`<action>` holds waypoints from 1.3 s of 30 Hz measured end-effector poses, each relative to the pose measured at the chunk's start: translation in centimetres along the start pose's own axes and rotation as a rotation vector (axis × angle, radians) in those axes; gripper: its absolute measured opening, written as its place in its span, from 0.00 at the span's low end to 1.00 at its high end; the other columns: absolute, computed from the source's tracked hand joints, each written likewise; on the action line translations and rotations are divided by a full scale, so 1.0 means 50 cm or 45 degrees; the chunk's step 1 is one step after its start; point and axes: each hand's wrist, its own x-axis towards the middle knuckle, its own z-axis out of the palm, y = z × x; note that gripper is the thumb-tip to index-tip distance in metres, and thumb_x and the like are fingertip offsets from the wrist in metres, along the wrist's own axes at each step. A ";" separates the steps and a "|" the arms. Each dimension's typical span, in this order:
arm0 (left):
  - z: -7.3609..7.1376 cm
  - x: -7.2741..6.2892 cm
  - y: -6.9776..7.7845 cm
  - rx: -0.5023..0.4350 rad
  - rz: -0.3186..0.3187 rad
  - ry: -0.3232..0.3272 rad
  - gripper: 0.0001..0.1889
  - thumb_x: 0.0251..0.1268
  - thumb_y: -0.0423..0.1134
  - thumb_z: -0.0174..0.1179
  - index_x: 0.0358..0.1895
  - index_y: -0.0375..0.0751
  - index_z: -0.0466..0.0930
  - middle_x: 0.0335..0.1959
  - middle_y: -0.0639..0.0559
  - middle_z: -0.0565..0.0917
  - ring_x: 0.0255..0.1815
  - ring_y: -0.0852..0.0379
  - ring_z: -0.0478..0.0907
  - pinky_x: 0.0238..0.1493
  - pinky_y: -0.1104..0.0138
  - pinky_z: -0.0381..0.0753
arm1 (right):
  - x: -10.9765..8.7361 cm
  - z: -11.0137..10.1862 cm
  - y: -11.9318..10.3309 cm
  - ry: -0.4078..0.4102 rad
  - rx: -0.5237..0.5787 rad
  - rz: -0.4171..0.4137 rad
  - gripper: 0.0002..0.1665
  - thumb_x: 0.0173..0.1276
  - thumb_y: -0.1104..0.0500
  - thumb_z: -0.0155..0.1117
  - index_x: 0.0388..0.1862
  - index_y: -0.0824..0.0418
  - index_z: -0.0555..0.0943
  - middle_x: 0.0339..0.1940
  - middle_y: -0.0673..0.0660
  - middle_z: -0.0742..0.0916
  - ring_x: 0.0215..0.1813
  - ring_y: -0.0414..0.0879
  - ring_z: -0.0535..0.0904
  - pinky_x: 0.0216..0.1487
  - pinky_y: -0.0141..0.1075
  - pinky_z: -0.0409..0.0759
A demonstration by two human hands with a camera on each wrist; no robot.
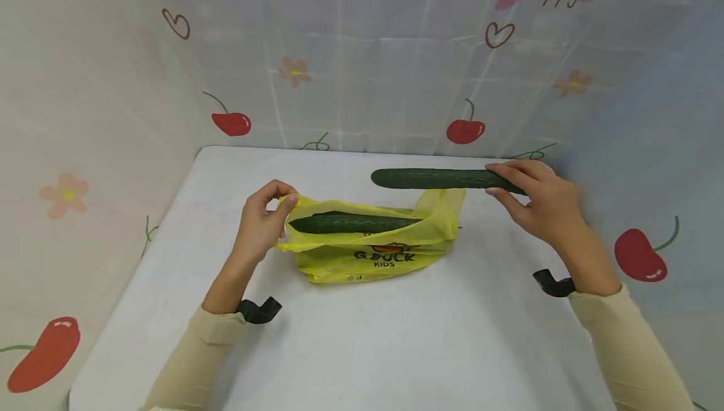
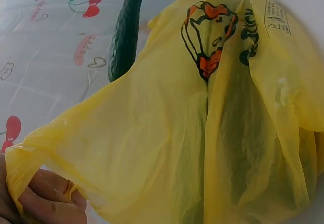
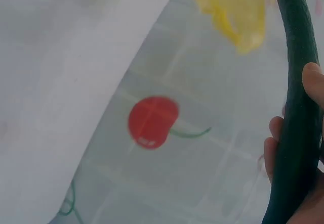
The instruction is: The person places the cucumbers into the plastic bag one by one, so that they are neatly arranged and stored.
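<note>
A yellow plastic bag (image 1: 373,260) with G.Duck Kids print lies on the white table, its mouth spread apart. Inside the opening shows a dark green cucumber (image 1: 356,223), with the edge of what may be another behind it. My left hand (image 1: 257,225) pinches the bag's left edge; in the left wrist view its fingers (image 2: 53,204) are curled through the yellow plastic. Above and behind the bag, my right hand (image 1: 543,200) grips a second long cucumber (image 1: 435,178) by its right end, held level with its free tip pointing left. The right wrist view shows thumb and fingers around this cucumber (image 3: 298,107).
The white table (image 1: 362,348) has a back edge just behind the raised cucumber. Curtain-like sheets (image 1: 384,53) printed with cherries, flowers and "happy" enclose the back and sides. A black band piece (image 1: 260,310) sits at each wrist.
</note>
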 end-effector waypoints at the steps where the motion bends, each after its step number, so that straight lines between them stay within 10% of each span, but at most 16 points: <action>1: 0.000 0.000 0.001 0.000 -0.003 0.004 0.09 0.83 0.42 0.61 0.50 0.40 0.83 0.45 0.48 0.77 0.07 0.60 0.64 0.14 0.67 0.72 | 0.007 0.005 -0.011 -0.011 0.021 -0.021 0.35 0.83 0.31 0.55 0.62 0.56 0.89 0.49 0.61 0.91 0.44 0.56 0.87 0.30 0.49 0.81; 8: 0.002 0.006 0.003 -0.009 -0.009 0.016 0.08 0.84 0.42 0.61 0.50 0.41 0.83 0.45 0.50 0.78 0.09 0.61 0.64 0.15 0.68 0.73 | 0.027 0.050 -0.078 -0.091 0.112 -0.120 0.36 0.82 0.30 0.53 0.62 0.56 0.89 0.48 0.60 0.92 0.42 0.53 0.89 0.30 0.47 0.86; 15: 0.005 0.019 0.005 -0.020 -0.003 0.019 0.08 0.86 0.40 0.56 0.51 0.38 0.78 0.48 0.48 0.76 0.11 0.62 0.62 0.17 0.70 0.74 | 0.047 0.093 -0.148 -0.197 0.150 -0.212 0.30 0.63 0.52 0.84 0.64 0.50 0.88 0.49 0.57 0.91 0.43 0.51 0.89 0.34 0.45 0.89; 27: 0.006 0.050 0.006 -0.102 0.034 0.061 0.12 0.86 0.40 0.56 0.51 0.31 0.76 0.45 0.50 0.75 0.14 0.64 0.63 0.17 0.72 0.72 | 0.055 0.096 -0.192 -0.410 0.236 -0.313 0.28 0.62 0.54 0.84 0.62 0.50 0.89 0.51 0.52 0.91 0.46 0.45 0.87 0.36 0.40 0.87; 39: 0.005 0.064 0.025 -0.129 0.047 0.024 0.10 0.85 0.38 0.57 0.51 0.32 0.78 0.46 0.51 0.75 0.13 0.64 0.63 0.17 0.73 0.71 | 0.070 0.070 -0.163 -0.531 0.384 -0.043 0.24 0.69 0.54 0.80 0.64 0.47 0.88 0.54 0.50 0.90 0.43 0.41 0.84 0.38 0.39 0.83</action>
